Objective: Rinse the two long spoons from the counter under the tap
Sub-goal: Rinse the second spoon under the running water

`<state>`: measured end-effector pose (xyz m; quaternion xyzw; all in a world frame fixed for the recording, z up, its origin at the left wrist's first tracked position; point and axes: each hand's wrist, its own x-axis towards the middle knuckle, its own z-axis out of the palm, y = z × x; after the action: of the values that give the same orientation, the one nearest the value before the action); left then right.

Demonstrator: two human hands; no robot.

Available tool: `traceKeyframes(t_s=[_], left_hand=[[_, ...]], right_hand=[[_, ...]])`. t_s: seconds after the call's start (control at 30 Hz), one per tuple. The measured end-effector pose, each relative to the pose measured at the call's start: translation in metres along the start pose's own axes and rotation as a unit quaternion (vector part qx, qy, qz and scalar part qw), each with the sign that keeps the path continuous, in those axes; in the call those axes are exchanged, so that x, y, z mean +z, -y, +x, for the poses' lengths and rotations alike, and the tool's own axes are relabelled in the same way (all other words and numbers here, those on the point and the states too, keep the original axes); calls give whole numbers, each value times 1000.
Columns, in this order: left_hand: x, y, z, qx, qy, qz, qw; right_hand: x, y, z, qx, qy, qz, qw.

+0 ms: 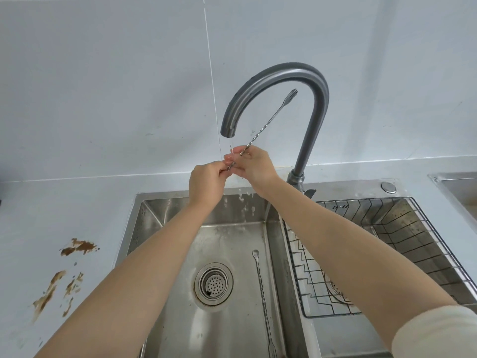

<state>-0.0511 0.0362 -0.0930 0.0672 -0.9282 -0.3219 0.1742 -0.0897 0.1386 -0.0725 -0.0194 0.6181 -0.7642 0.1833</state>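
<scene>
A long twisted steel spoon [268,120] is held slanted under the grey gooseneck tap [278,73], its forked end pointing up to the right. My left hand [206,182] pinches its lower end, and my right hand [255,164] grips the stem just above. A thin stream of water runs from the spout onto my fingers and drips into the sink. The spoon's bowl is hidden by my fingers. A second long spoon [262,293] lies flat in the left basin [180,332], bowl end away from me, right of the drain [213,283].
A wire dish rack [413,244] fills the right basin. Brown smears [77,248] stain the white counter left of the sink. Another steel tray edge [459,187] shows at the far right. The white wall stands close behind the tap.
</scene>
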Motion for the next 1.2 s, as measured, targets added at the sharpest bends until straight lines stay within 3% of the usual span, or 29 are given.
traceKeyframes(t_s=[0.3, 0.5, 0.8, 1.2], left_hand=[[2, -16, 8, -73, 18, -98, 992], [5, -22, 11, -92, 46, -112, 988], [4, -20, 2, -53, 76, -57, 994], [0, -24, 12, -70, 72, -40, 994]], right_hand=[[-2, 21, 9, -20, -30, -84, 996], [-5, 35, 7, -51, -48, -72, 995], [-7, 39, 9, -73, -55, -66, 994], [-7, 49, 13, -110, -95, -60, 988]])
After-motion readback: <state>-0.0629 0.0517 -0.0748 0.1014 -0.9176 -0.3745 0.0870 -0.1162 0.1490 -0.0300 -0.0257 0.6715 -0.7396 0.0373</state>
